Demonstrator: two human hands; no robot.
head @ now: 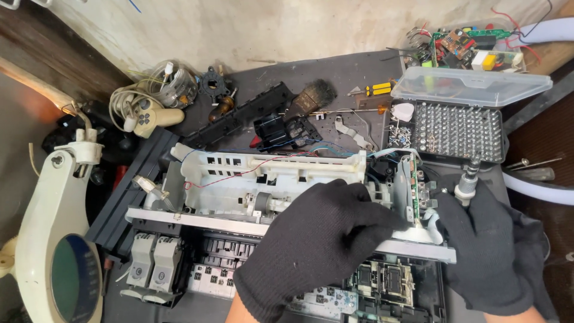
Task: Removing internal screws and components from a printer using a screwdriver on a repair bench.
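fingers of the left hand (317,245) press flat on the printer frame (269,179), its cover already off; the right hand (487,251) grips a screwdriver (466,182), more screws probably left.

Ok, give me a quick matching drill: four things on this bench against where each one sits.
Things:
1. magnifier lamp
2. bit case
3. game controller
4. brush

Places:
A. top centre, on the dark mat
B. far left edge
C. right, lid open
D. upper left, with a coiled cable

Pairs: 1-B, 2-C, 3-D, 4-A
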